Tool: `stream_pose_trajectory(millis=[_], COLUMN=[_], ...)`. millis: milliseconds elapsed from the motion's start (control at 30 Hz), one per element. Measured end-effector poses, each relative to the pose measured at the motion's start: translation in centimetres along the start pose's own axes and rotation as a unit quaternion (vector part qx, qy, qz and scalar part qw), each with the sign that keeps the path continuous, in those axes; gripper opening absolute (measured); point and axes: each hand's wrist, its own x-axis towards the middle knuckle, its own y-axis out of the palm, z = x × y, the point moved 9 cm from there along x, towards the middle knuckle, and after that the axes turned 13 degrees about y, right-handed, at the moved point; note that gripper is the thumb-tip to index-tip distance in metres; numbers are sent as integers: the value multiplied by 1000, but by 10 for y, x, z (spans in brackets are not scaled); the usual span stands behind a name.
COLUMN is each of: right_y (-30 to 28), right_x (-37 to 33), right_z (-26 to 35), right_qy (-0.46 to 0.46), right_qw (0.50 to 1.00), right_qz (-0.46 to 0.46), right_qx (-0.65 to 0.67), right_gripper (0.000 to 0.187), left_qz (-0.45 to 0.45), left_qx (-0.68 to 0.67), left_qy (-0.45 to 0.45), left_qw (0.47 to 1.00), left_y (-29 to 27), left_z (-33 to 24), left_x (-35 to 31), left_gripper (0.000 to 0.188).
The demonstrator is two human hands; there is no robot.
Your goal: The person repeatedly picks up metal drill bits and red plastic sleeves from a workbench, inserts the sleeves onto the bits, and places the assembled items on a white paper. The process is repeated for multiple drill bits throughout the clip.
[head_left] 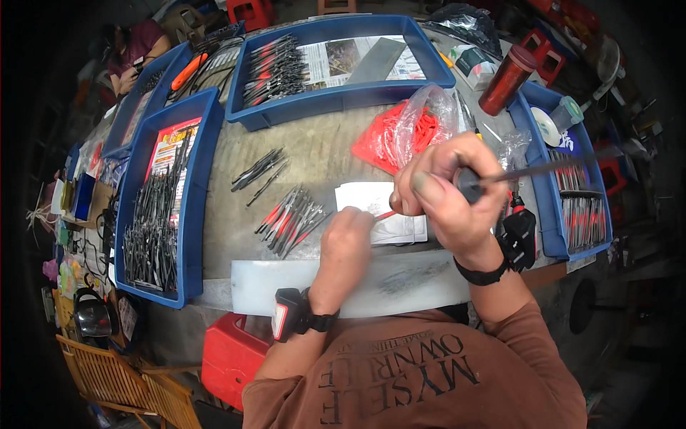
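Observation:
My right hand point(454, 186) is raised over the table, fingers curled around a tool with a dark rounded handle point(468, 184). Its long dark shaft point(543, 170) points right and is smeared by motion. Lower and to the left, my left hand point(346, 239) is closed at the edge of a white paper sheet point(357, 193). A thin red piece point(384, 215) sticks out from its fingertips toward my right hand; its other end is hidden. Beside my left hand lies a pile of slender black and red pieces point(289, 220), with a smaller group of black ones point(257, 169) behind.
Blue trays point(343, 93) with slender pieces stand at the back, left point(187, 243) and right point(550, 222). A clear bag of red parts point(400, 136) lies behind my hands, near a red tumbler point(506, 80). A whitish board point(429, 282) lines the front edge. Another person point(136, 50) sits far left.

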Motion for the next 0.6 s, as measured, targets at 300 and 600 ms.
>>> stream_pose_trajectory(millis=[300, 600], right_y=[26, 31], right_x=[4, 3], right_z=[-49, -64], right_qy=[51, 62], right_qw=[990, 992], right_qz=[42, 34], right_qx=[-123, -104], right_gripper=[14, 16], left_qz=[-10, -35], left_qx=[5, 1], left_qy=[-2, 9], left_qw=[1000, 999], left_y=[-1, -3], left_z=[-1, -2], left_x=[2, 1], left_gripper=[6, 9])
